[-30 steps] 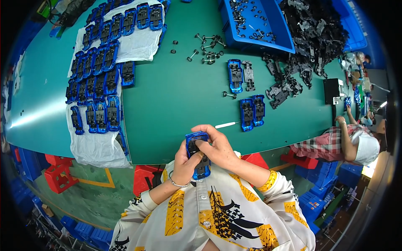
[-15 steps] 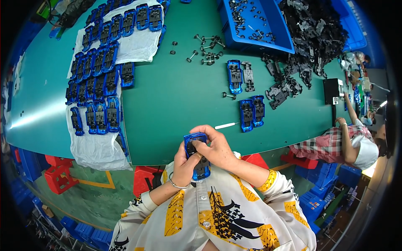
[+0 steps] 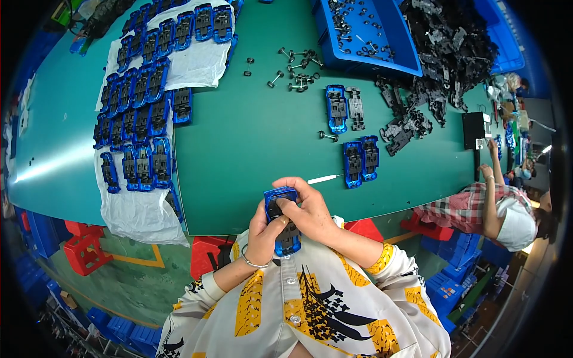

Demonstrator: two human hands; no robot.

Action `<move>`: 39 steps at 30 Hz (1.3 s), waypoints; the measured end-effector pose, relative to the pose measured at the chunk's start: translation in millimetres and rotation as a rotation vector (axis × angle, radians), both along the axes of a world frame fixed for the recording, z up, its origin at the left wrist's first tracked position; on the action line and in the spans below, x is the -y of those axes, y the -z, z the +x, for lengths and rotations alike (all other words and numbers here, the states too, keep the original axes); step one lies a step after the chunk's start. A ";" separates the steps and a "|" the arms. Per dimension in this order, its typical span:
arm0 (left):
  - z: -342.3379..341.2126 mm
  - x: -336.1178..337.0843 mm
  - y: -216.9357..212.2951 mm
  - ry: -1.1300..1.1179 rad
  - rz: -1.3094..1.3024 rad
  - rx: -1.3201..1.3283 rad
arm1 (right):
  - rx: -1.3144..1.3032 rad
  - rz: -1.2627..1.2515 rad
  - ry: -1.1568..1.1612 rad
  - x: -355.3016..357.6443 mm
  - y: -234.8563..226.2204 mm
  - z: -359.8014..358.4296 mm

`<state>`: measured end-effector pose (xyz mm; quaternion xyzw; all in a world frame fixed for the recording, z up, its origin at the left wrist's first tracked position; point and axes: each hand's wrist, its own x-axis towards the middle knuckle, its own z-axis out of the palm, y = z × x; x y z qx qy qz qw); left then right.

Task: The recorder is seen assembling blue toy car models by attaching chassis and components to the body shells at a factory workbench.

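Close to my body, just over the table's front edge, I hold a blue toy car (image 3: 288, 240) with its black underside facing up. My left hand (image 3: 262, 235) wraps its left side, the thumb lying across it. My right hand (image 3: 307, 209) grips the far end, with its thumb pressed on the black chassis. Beyond my right hand lies a white-handled screwdriver-like tool (image 3: 322, 179). Right of that, two blue toy cars (image 3: 353, 164) lie side by side, undersides up. Farther back, another blue car (image 3: 336, 109) sits beside a loose grey chassis (image 3: 356, 108).
Wheel axles (image 3: 301, 68) are scattered on the green table (image 3: 239, 161); more fill a blue bin (image 3: 376, 64). Black chassis parts (image 3: 447, 48) are heaped at the back right. On the left, many cars rest on white cloth (image 3: 128, 218). A co-worker (image 3: 489, 209) sits at right.
My hands keep their grip on the toy car, with only a very slight shift. At right, the co-worker's head and arm have moved a little.
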<state>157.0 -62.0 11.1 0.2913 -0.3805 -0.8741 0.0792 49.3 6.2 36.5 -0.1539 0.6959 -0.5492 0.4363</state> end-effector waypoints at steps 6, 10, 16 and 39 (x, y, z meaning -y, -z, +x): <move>-2.2 0.8 -2.5 0.018 -0.038 0.025 | -0.013 -0.014 -0.014 1.0 0.4 -2.8; -2.3 1.4 -2.3 0.021 -0.083 0.015 | 0.042 -0.005 -0.030 2.2 1.7 -4.8; -2.0 1.3 -1.2 0.016 -0.113 0.023 | -0.057 -0.004 -0.012 3.2 1.3 -1.5; -0.7 0.5 4.8 0.052 -0.162 0.035 | -0.165 0.012 -0.087 -0.1 0.9 -0.4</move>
